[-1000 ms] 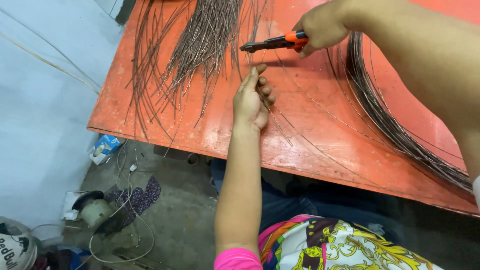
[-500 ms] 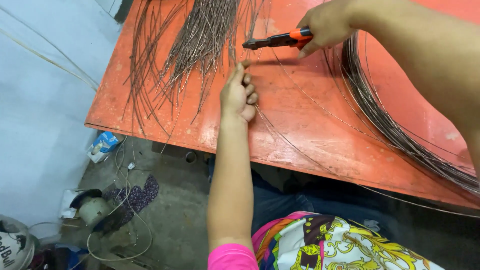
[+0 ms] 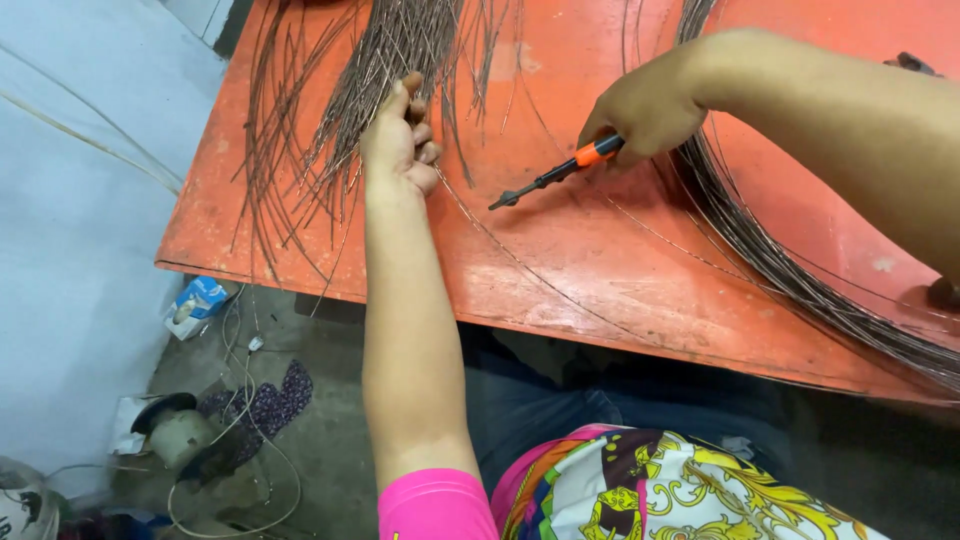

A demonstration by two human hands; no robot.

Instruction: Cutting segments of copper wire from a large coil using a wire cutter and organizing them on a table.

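Reaching across the orange surface [image 3: 620, 270], the left hand [image 3: 400, 140] rests on the lower ends of a fanned bundle of cut wire lengths [image 3: 385, 60]; its fingers are curled together over a few of the strands, though whether any strand is actually pinched I cannot tell. The right hand [image 3: 645, 105] is wrapped tight around the orange handle of a pair of cutters [image 3: 560, 172], whose dark nose points down and left towards the left hand, apart from it and clear of the metal.

The wire pieces are thin, coppery brown and dull in sheen, lying mostly straight but splayed at their ends, some hanging over the near left edge. They look light and springy: stiff enough to keep a line, soft enough to bend under a finger, and likely to slide on the smooth painted top. Cut tips could prick, so taking hold a little back from the ends, several strands gathered at once, seems the safer place. One long single strand [image 3: 540, 280] curves across the board between the hands.

On the right, a thick coil of the same wire [image 3: 790, 270] sweeps in a heavy arc; it probably wants to spring open if lifted carelessly.
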